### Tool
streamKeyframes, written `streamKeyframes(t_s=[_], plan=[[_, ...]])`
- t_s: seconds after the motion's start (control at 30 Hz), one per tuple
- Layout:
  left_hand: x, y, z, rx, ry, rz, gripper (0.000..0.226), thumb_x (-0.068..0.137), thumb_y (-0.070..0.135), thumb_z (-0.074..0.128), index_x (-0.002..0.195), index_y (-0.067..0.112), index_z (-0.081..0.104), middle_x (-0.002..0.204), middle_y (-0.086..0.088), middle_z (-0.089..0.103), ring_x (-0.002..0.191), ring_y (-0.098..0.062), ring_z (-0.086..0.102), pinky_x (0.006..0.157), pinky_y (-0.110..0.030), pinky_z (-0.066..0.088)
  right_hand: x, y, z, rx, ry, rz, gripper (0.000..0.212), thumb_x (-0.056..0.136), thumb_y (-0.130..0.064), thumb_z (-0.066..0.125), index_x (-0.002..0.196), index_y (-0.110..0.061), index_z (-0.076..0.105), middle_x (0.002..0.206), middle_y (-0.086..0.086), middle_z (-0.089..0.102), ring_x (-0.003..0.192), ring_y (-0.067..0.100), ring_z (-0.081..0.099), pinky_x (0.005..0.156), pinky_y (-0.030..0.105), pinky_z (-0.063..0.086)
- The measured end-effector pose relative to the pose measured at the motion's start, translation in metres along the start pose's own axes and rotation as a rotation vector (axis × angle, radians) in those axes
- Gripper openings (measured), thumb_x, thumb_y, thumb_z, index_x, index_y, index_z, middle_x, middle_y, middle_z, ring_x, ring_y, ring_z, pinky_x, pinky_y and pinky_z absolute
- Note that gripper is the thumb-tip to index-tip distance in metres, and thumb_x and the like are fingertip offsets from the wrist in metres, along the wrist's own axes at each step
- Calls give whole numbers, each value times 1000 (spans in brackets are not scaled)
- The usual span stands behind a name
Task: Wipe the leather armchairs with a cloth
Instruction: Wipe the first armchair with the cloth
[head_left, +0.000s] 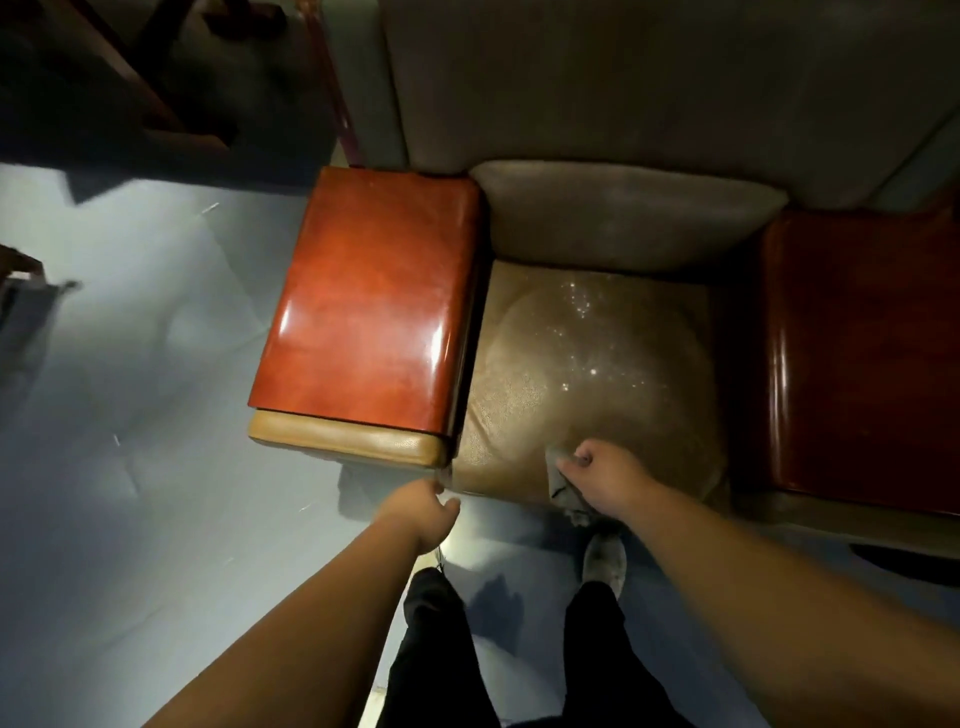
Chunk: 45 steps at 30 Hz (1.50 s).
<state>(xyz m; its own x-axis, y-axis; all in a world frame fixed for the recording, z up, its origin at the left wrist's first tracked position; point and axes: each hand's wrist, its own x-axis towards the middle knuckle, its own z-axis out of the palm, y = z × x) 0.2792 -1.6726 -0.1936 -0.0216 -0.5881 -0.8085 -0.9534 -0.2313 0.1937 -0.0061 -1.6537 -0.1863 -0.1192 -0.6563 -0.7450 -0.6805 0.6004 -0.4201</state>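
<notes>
Cloth (563, 480): grey, soft, limp; likely light, best bunched in fist. Lies at front edge of seat cushion (597, 374) of armchair. Right hand (602, 475): arm extended, fingers curled round cloth, pressing it on leather. Left hand (423, 512): loosely curled, holding nothing, just before cushion's front left corner, below glossy wooden armrest (369, 306).

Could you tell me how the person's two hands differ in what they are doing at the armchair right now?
The right hand grips a grey cloth on the seat cushion; the left hand holds nothing. The right hand lies over the cushion's front part, while the left hand sits off the cushion at its front left corner, below the armrest. Both reach forward on bare arms.
</notes>
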Motion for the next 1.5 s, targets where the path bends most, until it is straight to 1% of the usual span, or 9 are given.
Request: streamKeyframes(t_s=[0.27,0.4,0.57,0.73,0.93,1.13,1.23,1.37,1.5], plan=[[115,-37,-72,355,241,256,48,98,54,50,129,19,58,123,-8,64,111,-32,60,92,-45,52,64,-47,100,-22,-57,44,32,103,-55,48,84,-28,50,83,-2,60,75,18,57,62,34,43],[177,-34,-84,355,457,416,63,97,54,54,144,11,51,145,-15,52,135,-36,48,112,-50,43,109,-74,122,-215,142,-21,28,104,-45,49,112,-21,59,105,4,62,89,27,61,73,38,53],[218,-47,-48,471,534,488,82,102,58,41,168,17,17,177,-13,6,163,-34,5,131,-53,10,155,-69,169,-295,264,-117,42,106,-47,45,135,-20,59,132,7,51,114,28,57,93,43,52],[229,-60,-31,430,717,531,83,93,55,48,166,20,30,175,-13,18,161,-35,15,130,-56,14,173,-43,221,-301,513,-122,42,100,-34,55,135,-11,61,153,16,44,136,34,45,110,51,39],[230,-60,-28,420,760,555,84,91,52,50,166,20,30,175,-12,20,162,-36,16,129,-56,15,206,-38,255,-367,405,-460,69,94,-24,56,155,3,38,161,19,38,154,38,27,126,54,20],[233,-60,-28,434,781,546,86,89,52,52,166,21,30,175,-13,20,161,-37,17,129,-56,14,224,11,237,-588,462,-463,76,99,-45,50,162,-8,29,170,11,23,158,40,14,128,56,10],[234,-62,-27,434,797,555,87,88,51,54,166,20,30,174,-13,22,161,-38,19,129,-57,16,236,17,216,-579,538,-258,74,102,-57,35,160,-12,30,170,10,22,156,43,16,125,58,9],[234,-63,-28,436,811,558,88,87,52,54,166,20,30,174,-14,22,160,-39,19,129,-57,16,222,-10,240,-522,511,-296,73,101,-50,34,162,-9,27,171,17,17,156,47,7,126,55,-6],[232,-61,-28,431,799,564,88,87,51,55,165,20,32,174,-14,22,161,-38,19,128,-58,17,191,-25,267,-428,397,-466,51,100,-34,45,139,-4,60,166,14,32,156,43,19,129,56,6]])
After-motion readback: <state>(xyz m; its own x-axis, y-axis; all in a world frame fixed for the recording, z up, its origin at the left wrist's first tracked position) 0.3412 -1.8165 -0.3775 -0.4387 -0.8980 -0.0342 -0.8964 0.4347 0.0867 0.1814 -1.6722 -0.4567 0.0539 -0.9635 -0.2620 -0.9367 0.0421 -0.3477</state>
